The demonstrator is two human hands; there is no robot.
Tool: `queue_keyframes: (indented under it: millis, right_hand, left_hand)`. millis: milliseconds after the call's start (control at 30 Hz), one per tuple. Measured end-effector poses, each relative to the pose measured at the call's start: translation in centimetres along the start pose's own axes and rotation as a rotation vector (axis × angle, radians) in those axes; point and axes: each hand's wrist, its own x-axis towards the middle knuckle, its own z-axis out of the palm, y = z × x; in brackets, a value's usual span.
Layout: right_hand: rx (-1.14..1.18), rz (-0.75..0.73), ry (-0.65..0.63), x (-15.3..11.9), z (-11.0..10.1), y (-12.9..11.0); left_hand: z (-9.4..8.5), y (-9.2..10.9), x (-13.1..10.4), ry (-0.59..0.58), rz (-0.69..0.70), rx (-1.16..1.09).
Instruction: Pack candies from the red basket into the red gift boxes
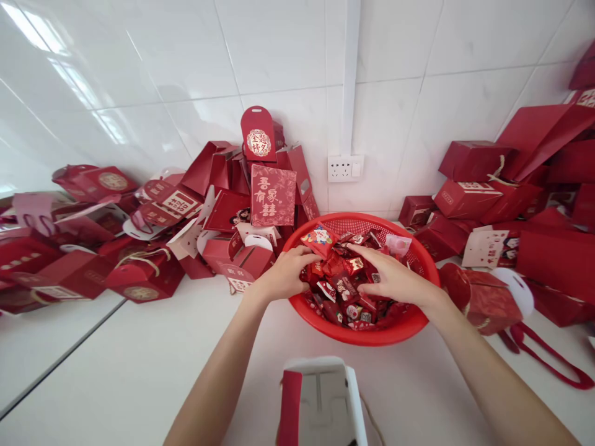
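From where I'm standing, a red basket (357, 337) is sitting ahead of the person on the table (186, 353), and a jumble of wrapped sweets (346, 288) is filling its middle. Taking the basket as the dial, the left hand (287, 272) is hovering at nine o'clock, its fingertips right beside a bright packet (320, 239) lying toward eleven — seemingly touching it, though I can't tell whether that grip is holding anything. The right hand (395, 272) is hanging over three o'clock, its grip spread, thumb well apart from fingers and pinching nothing that I'm seeing.

Between six and seven o'clock, nearer the person, a box (289, 406) is standing with its mouth gaping upward. More boxes are crowding ten o'clock (144, 272) and two o'clock (469, 198).

I'm judging the step in hand to be picking among the sweets. The next move, I'd say, is calling for fingertips closing lightly on chosen wrappers — without nudging neighbours over the rim.
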Motion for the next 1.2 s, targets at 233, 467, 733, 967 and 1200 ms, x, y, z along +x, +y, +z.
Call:
queue_keyframes:
  millis: [233, 467, 733, 967, 1200]
  right_hand:
    - [-0.011, -0.039, -0.073, 0.3, 0.2, 0.4]
    - [-0.01, -0.185, -0.26, 0.1, -0.2, -1.4]
    - [-0.123, -0.069, -0.379, -0.3, -0.2, -2.4]
    - [-0.182, -0.136, -0.251, 0.1, 0.4, -2.1]
    - [-0.168, -0.128, -0.248, 0.1, 0.3, -2.2]
  left_hand:
    - [0.9, 0.8, 2.4, -0.051, -0.029, 0.181]
    - [1.4, 0.1, 2.6, 0.041, 0.057, 0.01]
    - [1.5, 0.2, 2.6, 0.095, 0.034, -0.079]
    - [1.6, 0.1, 2.5, 0.298, -0.072, -0.234]
    - [1.5, 0.1, 2.4, 0.254, -0.105, -0.356]
